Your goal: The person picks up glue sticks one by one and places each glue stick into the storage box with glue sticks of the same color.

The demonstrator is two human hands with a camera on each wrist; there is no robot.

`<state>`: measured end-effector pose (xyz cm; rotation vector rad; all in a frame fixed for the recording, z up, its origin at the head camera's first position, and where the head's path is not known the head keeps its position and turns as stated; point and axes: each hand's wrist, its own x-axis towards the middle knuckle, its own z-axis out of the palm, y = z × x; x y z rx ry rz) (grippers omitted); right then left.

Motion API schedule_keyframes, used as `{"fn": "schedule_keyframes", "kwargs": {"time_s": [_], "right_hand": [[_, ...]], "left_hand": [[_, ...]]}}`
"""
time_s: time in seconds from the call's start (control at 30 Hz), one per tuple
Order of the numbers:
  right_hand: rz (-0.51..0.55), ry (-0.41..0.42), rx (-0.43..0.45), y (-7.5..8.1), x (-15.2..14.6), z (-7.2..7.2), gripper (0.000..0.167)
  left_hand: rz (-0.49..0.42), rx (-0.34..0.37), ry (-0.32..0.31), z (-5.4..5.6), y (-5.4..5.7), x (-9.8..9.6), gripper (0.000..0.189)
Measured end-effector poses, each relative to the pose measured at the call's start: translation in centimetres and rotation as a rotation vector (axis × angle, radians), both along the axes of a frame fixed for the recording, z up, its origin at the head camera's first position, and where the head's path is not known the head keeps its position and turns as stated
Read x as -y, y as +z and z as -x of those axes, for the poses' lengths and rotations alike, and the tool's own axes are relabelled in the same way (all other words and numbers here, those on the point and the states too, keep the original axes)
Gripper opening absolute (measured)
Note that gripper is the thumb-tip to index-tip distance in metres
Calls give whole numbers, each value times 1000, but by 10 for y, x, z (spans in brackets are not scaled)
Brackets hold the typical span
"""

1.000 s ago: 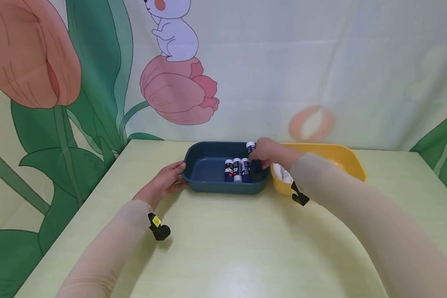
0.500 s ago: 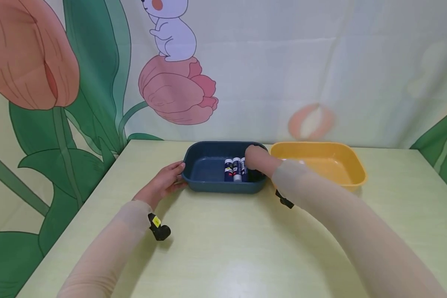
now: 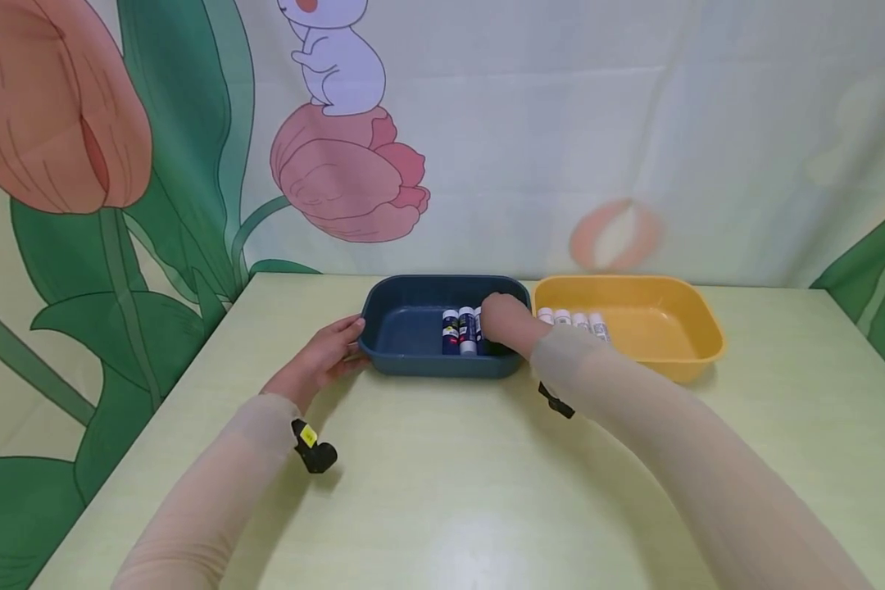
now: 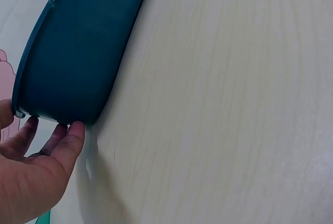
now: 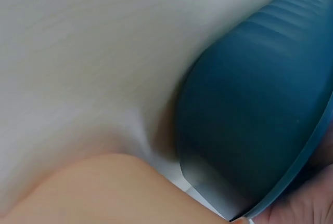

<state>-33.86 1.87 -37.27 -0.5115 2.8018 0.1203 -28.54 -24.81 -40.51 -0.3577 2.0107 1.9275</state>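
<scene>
A dark blue plastic bin [image 3: 442, 366] lies at the back of the table. My left hand [image 3: 327, 354] rests against its left end, the thumb at the rim. In the left wrist view the fingertips [image 4: 77, 129] touch the outer wall. Dark blue tubes with white caps, shaped like glue sticks [image 3: 468, 330], stand side by side in the bin's right half. My right hand [image 3: 509, 322] reaches down into the right end, beside these tubes. Its fingers are hidden from above, and in the right wrist view the bin wall covers them; whether they still grip a tube I cannot tell.
Close on the right of the blue bin stands a yellow bin [image 3: 664, 354]. Several white tubes [image 3: 563, 318] lie along its left side, partly behind my right sleeve. A printed curtain [image 3: 501, 164] hangs along the table's [image 3: 442, 483] back edge.
One second ago my right hand held a white-capped dark blue tube over the blue bin's right end. It has moved down into the bin, hiding that tube. The left hand stays put.
</scene>
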Motion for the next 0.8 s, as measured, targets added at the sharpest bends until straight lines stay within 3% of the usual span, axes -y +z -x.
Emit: {"fn": "schedule_keyframes", "kwargs": {"time_s": [0.3,0.53,0.8], "right_hand": [[-51,-8,22,-1,3,2,35],[6,-50,38,-5,4,5,34],[42,-43,50,-6,3,4,32]], "left_hand": [[-7,-2,2,1,-1,0,58],[1,4,2,1,0,0,57],[8,4,1,-1,2,0,57]]}}
